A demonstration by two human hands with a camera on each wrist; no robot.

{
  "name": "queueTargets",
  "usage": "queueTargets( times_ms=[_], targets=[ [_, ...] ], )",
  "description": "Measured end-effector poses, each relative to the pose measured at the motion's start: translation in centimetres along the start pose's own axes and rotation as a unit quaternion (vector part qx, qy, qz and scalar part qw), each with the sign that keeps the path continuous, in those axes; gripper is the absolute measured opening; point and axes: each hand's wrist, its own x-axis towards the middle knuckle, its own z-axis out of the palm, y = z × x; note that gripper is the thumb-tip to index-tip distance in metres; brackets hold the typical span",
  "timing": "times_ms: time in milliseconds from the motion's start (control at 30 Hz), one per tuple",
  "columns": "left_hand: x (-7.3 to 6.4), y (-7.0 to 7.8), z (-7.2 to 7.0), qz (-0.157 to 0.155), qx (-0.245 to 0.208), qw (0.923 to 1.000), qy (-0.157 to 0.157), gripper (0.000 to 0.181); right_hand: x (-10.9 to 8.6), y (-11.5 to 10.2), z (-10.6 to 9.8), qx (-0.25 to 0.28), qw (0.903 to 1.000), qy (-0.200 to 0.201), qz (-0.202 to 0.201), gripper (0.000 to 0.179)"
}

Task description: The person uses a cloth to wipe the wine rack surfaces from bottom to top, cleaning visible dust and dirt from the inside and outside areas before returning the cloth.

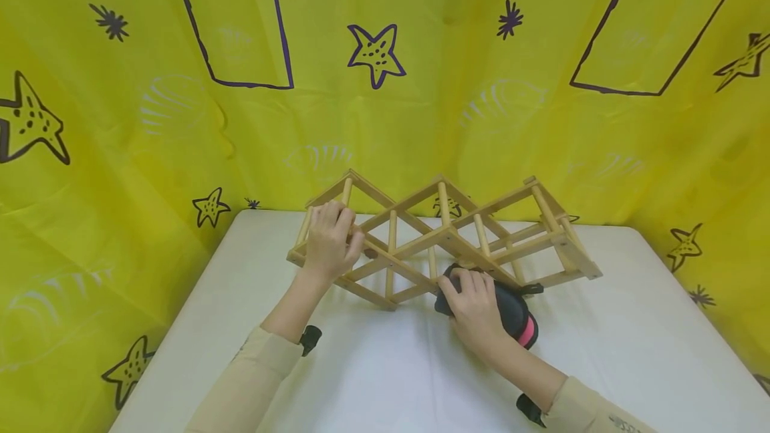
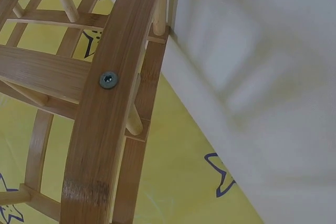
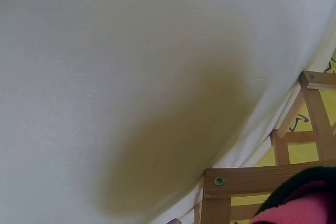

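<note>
A wooden lattice rack [image 1: 415, 246], like a folding wine rack, stands in zigzag form on the table. At its left end my left hand [image 1: 332, 236] grips the upper part, with the fingers curled over the wood. The left wrist view shows a slat with a screw [image 2: 108, 80] close up; the hand itself is out of that view. My right hand [image 1: 478, 306] holds a dark, rounded, soft-looking pouch-like thing [image 1: 511, 309] against the rack's lower front. Its end shows pink, and a short dark tab sticks out beside it. The pink lining [image 3: 299, 211] appears at the right wrist view's lower corner.
The rack stands toward the far edge of a white-covered table [image 1: 385, 373]. Behind it hangs a yellow curtain [image 1: 421, 112] printed with starfish and frames. A dark band is on each wrist.
</note>
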Motion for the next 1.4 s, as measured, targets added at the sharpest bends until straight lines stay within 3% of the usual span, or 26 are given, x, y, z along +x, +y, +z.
queueTargets(
  times_ms=[567,800,933,1100,1233,1400],
  targets=[
    [0.0,-0.1,0.1,-0.009,-0.007,0.9999,-0.006,0.007,-0.3,-0.1,-0.1,0.026,0.9996,0.005,0.007,0.047],
    [0.0,0.0,0.0,-0.010,0.004,0.9999,0.001,0.006,-0.5,-0.3,0.4,0.073,0.9956,0.030,0.050,0.044],
    [-0.1,0.0,0.3,-0.006,0.008,0.9999,0.003,0.006,-1.1,-1.0,0.7,0.091,0.9942,0.002,0.057,0.050],
    [0.1,0.3,0.4,0.000,0.006,1.0000,-0.006,0.006,-1.5,-1.2,0.6,0.076,0.9957,-0.026,0.046,0.060],
    [0.1,0.2,0.1,-0.008,0.005,1.0000,-0.003,0.005,-1.2,-0.5,0.1,0.064,0.9966,-0.018,0.048,0.058],
    [0.0,0.1,-0.1,-0.009,0.003,0.9999,-0.011,0.006,-0.7,0.2,-0.8,0.057,0.9956,0.025,0.070,0.053]
  ],
)
